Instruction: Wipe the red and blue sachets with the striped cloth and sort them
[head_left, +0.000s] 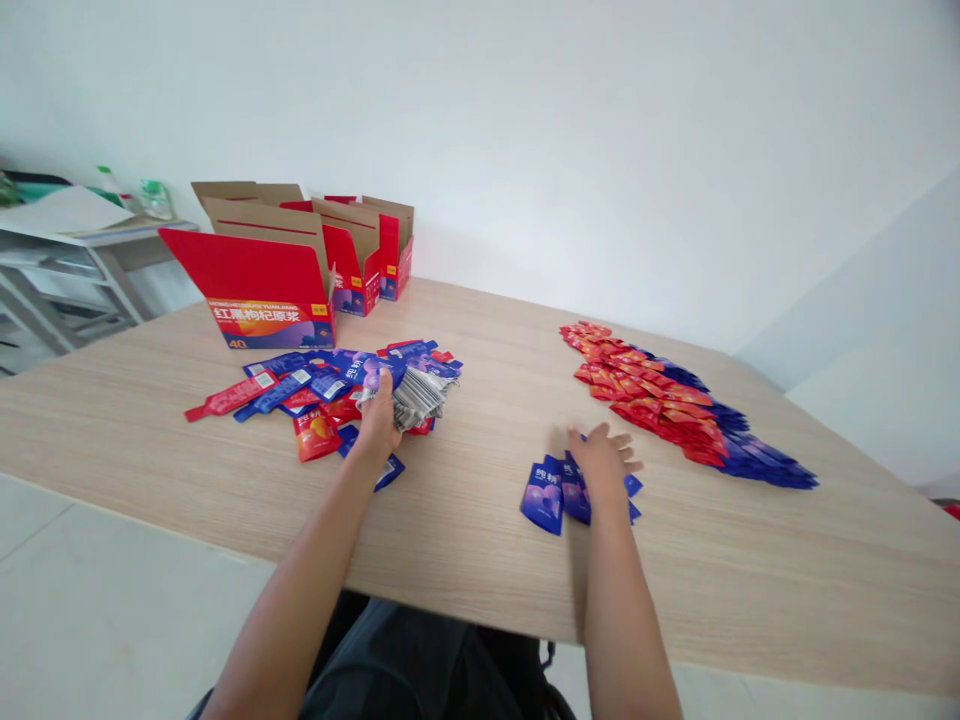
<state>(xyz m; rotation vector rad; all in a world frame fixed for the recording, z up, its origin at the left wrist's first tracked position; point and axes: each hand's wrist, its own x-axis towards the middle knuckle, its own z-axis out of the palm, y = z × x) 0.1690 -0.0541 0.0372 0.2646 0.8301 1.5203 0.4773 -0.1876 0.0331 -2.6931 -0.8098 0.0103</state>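
Note:
My left hand [380,425] is closed around a stack of sachets [420,398], thumb on top; a blue one lies uppermost and the striped edges of the others fan out. Around and beneath it is a loose heap of red and blue sachets [313,432]. On the right, my right hand [602,460] hovers over or touches a short row of blue sachets [543,497], its fingers spread and nothing gripped in them. The hand and wrist cover part of that row. I cannot tell whether its fingertips touch the sachets.
Red cartons [262,290] with raised flaps stand at the back left of the wooden table [480,520]. Overlapping rows of red sachets [645,390] and blue sachets [757,455] lie at the right. Behind is a white wall; a grey desk [112,250] stands far left.

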